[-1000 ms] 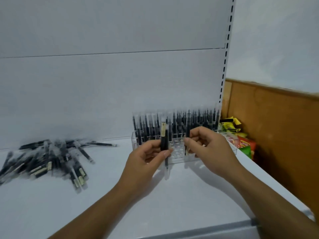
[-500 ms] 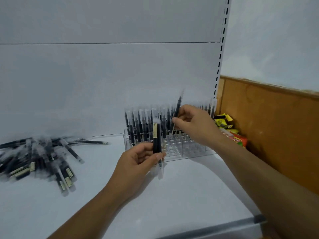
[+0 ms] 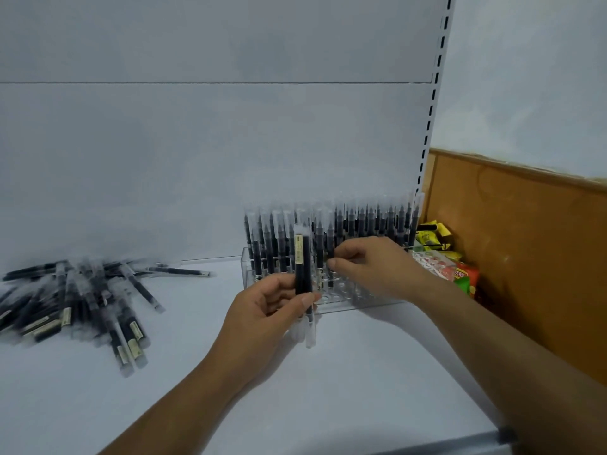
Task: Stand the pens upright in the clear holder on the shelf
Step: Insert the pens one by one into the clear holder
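white shelf [image 3: 361, 389], left hand [image 3: 262, 310] gripping spare pens [image 3: 303, 267], right hand [image 3: 371, 270] pinching pen [image 3: 330, 239] now lowered into holder [image 3: 361, 303]

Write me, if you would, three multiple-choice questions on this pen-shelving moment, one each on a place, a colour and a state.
1. Where does the pile of loose pens lie?
A. On the shelf, left of the clear holder
B. Inside the holder
C. On the floor

2. What colour are the pens' barrels?
A. Red
B. Black
C. Yellow

3. What is the left hand doing?
A. Resting flat on the shelf
B. Hanging empty
C. Gripping pens upright in front of the holder

Answers:
1 A, since the heap lies flat on the white shelf to the holder's left.
2 B, since both the loose and the standing pens look black under clear caps.
3 C, since its fingers and thumb curl round the held pens.
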`<state>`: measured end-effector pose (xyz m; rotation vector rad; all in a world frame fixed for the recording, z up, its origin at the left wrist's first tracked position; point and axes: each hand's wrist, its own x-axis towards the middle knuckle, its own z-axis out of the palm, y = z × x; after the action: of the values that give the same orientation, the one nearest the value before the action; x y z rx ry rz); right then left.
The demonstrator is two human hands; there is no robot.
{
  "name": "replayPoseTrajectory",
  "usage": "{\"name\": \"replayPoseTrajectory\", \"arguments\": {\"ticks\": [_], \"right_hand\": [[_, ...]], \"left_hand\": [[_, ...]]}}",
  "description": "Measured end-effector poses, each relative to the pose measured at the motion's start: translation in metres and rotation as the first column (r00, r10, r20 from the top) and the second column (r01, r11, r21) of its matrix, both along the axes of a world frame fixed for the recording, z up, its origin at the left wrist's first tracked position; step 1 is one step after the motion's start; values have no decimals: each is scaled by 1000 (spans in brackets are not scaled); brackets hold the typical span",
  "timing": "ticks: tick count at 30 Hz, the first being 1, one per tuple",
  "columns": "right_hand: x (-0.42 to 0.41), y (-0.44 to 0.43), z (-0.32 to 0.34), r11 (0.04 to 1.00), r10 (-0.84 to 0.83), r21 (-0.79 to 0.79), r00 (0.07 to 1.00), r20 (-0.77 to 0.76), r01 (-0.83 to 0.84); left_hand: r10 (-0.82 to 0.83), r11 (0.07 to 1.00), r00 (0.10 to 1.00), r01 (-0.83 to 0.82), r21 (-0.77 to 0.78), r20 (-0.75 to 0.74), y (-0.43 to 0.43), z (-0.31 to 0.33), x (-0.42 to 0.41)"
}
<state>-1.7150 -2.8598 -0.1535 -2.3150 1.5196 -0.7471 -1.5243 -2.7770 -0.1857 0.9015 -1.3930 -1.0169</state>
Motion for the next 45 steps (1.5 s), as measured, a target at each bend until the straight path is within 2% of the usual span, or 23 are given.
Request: {"name": "replayPoseTrajectory", "arguments": {"ticks": [4, 11, 14, 17, 19, 20, 23, 26, 30, 34, 39, 41, 45], "right_hand": [[3, 3, -8, 993, -22, -112, 999, 35, 25], [19, 0, -6, 995, 16, -99, 1000, 23, -14], [17, -1, -10, 989, 14, -151, 998, 55, -6], [12, 4, -7, 951, -11, -304, 991, 135, 52], [8, 10, -4, 909, 29, -409, 964, 265, 85], [7, 14, -4, 908, 81, -412, 934, 349, 75], [9, 24, -3, 953, 204, -300, 823, 531, -43], [14, 28, -5, 967, 245, -204, 794, 557, -156], [17, 28, -6, 958, 284, -146, 733, 618, -248], [16, 32, 3, 961, 261, -127, 668, 697, -244], [3, 28, 12, 994, 105, -72, 461, 881, -88], [0, 23, 10, 996, 73, -40, 450, 890, -83], [0, 22, 6, 992, 118, -72, 541, 833, -105]], "left_hand": [[-5, 1000, 1000, 5, 12, 5, 0, 1, 0], [5, 1000, 1000, -5, 29, -1, 0, 5, 1], [-17, 999, 1000, 18, 43, -26, -1, 9, -3], [-22, 998, 999, 24, 55, -44, -6, 12, -10], [-13, 997, 996, 19, 76, -84, -8, 10, -15], [-12, 997, 994, 21, 79, -108, -9, 9, -17], [-5, 998, 986, 16, 68, -169, -6, 7, -20], [-4, 997, 976, 21, 76, -217, -6, 7, -18], [-9, 996, 981, 27, 89, -193, -5, 7, -20], [30, 995, 976, -7, 103, -214, -4, 9, -21], [58, 992, 969, -28, 125, -242, -3, 9, -18], [45, 992, 973, -18, 122, -225, -2, 9, -19], [34, 993, 976, -9, 116, -216, -2, 8, -18]]}}
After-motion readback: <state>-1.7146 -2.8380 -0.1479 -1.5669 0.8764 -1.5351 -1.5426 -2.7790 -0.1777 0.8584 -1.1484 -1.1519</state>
